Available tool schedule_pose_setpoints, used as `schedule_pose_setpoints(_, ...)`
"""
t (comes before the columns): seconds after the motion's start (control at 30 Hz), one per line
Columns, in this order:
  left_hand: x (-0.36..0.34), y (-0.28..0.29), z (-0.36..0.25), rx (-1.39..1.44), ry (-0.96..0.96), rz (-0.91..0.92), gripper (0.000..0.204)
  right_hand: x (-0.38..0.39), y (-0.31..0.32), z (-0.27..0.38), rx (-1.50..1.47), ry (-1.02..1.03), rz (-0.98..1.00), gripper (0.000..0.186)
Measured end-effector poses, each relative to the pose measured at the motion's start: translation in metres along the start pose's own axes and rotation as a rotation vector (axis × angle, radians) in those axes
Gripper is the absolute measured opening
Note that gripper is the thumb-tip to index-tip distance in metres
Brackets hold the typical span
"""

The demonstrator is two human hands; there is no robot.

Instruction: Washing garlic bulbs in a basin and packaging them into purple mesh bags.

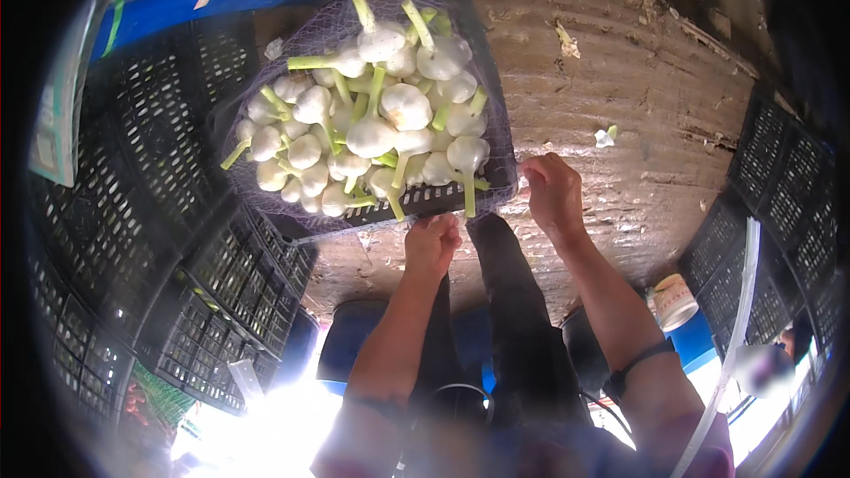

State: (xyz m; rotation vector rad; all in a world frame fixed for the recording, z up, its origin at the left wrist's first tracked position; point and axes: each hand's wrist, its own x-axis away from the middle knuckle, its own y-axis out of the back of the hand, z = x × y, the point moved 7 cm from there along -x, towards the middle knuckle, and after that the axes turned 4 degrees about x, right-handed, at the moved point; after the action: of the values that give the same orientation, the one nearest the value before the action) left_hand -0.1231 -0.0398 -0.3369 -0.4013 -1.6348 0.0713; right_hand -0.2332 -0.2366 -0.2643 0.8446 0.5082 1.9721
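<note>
A black plastic crate [485, 71] lined with purple mesh netting [305, 31] holds many white garlic bulbs [405, 107] with short green stems. The netting is drawn out over the crate's rim. At the near side, my left hand [431, 243] is closed, its fingers pinched at the rim where the netting's edge runs. My right hand [551, 195] is by the crate's near right corner, fingers curled and pinched at the edge of the netting. Its fingertips partly hide what they grip.
Stacked black crates [204, 336] rise on the left, with more black crates [779, 186] on the right. Brown boards [611, 53] under the crate carry scraps of peel and a garlic piece [606, 136]. A white tub [673, 303] and a pale strip [739, 327] are at the lower right.
</note>
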Motion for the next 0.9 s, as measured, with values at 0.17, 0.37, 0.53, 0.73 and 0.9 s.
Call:
schedule_pose_setpoints(0.17,0.041,-0.023,-0.024,-0.070,0.083,0.000,0.009,0.016,0.000,0.024,-0.174,-0.086,0.071,0.005)
schedule_pose_setpoints(0.37,0.047,-0.046,-0.083,0.107,0.029,0.051,0.010,-0.020,-0.008,0.085,-0.173,0.046,0.046,0.008)
schedule_pose_setpoints(0.53,0.087,-0.053,-0.104,-0.559,-0.195,0.098,0.034,-0.035,0.037,0.176,-0.273,0.612,-0.256,0.018)
schedule_pose_setpoints(0.73,0.127,0.085,-0.084,-0.920,-0.212,0.152,0.029,-0.089,-0.044,0.111,0.186,0.293,-0.252,0.010)
schedule_pose_setpoints(0.9,0.148,0.194,-0.084,-1.069,-0.167,0.017,0.024,-0.117,-0.056,0.108,0.539,-0.074,-0.234,0.023)
